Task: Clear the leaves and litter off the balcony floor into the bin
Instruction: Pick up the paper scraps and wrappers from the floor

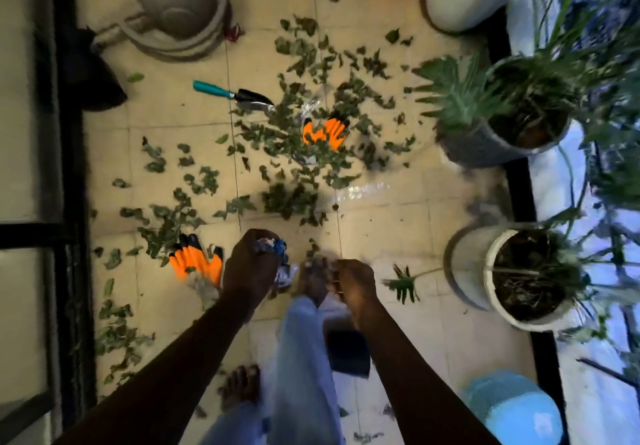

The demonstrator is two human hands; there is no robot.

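Observation:
Green leaves (294,139) lie scattered over the tiled balcony floor (381,230), thickest at the middle. My left hand (251,264) is closed on a crumpled wad of blue and clear wrappers (277,250). Just right of it, my right hand (355,283) is curled with its fingers closed; blur hides whether it holds anything. A clear plastic wrapper (363,190) lies among the leaves ahead. A grey bin (180,4) stands at the far left. My bare feet and light trouser legs show below the hands.
Two orange gloves lie on the floor, one (197,264) beside my left hand, one (325,131) in the leaf pile. A teal-handled trowel (235,94) lies far left. Potted plants (519,271) line the right edge. A blue round object (519,410) sits at bottom right.

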